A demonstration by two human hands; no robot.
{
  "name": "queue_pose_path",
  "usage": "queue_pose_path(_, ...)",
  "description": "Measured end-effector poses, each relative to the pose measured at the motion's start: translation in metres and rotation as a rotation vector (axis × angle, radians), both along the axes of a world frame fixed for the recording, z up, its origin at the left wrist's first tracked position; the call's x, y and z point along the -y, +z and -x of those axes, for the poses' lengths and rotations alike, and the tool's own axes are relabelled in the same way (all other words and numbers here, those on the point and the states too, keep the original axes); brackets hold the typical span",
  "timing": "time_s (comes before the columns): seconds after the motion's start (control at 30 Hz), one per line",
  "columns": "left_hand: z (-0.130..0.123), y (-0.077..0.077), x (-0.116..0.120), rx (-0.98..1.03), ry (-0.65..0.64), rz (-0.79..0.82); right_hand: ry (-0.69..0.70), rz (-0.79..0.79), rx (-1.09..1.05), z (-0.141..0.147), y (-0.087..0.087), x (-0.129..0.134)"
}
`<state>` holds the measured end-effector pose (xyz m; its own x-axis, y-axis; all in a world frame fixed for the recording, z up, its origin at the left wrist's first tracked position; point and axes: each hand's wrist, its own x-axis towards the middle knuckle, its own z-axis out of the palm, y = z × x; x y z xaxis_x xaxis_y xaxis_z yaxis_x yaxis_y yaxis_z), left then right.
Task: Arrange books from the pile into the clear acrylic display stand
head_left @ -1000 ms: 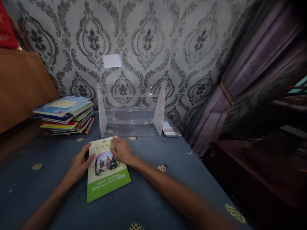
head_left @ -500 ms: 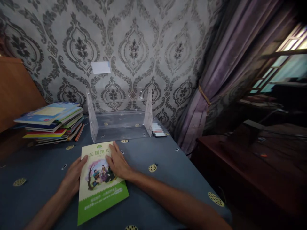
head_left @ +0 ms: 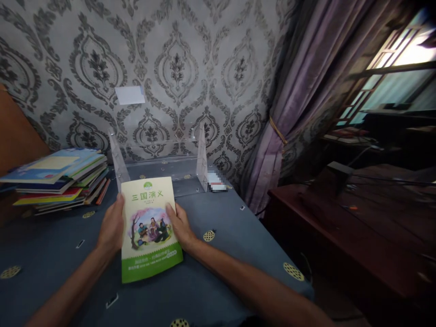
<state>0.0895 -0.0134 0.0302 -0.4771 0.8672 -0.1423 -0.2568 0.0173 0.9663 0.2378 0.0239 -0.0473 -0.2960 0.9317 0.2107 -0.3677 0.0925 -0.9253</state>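
Between my hands is a book (head_left: pixel 150 231) with a cream cover, a green lower band and a painted group of figures under a blossoming tree. It is tilted up, its cover facing me. My left hand (head_left: pixel 112 225) grips its left edge, thumb at the upper side. My right hand (head_left: pixel 182 227) closes on the right edge, thumb lying on the cover and fingers behind, mostly hidden. Just beyond the book stands a clear plastic rack (head_left: pixel 201 161) with upright side panels; the book's top overlaps its lower front in view.
A stack of books (head_left: pixel 64 177) lies at the left, beside a brown wooden panel (head_left: pixel 20 131). Past the rack's right side is a small blurred-out item (head_left: pixel 216 181). Blue patterned cloth covers the table (head_left: pixel 221 268). A purple curtain (head_left: pixel 289 104) and a dark red table (head_left: pixel 323 227) are at right.
The book has been raised and tilted more upright toward me. My right hand has slid from the top corner down to the right edge. The view has shifted slightly right.
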Motion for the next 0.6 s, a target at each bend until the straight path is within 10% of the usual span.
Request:
queue_pose_path(0.23,-0.004,-0.005,-0.020,-0.214,-0.013,-0.196,-0.270,-0.386,0.291,-0.026,0.020,-0.006)
queue_pose_path(0.6,0.004,-0.027,-0.019,-0.193,-0.306,-0.122,-0.295,-0.483,0.437,-0.037,0.015,-0.010)
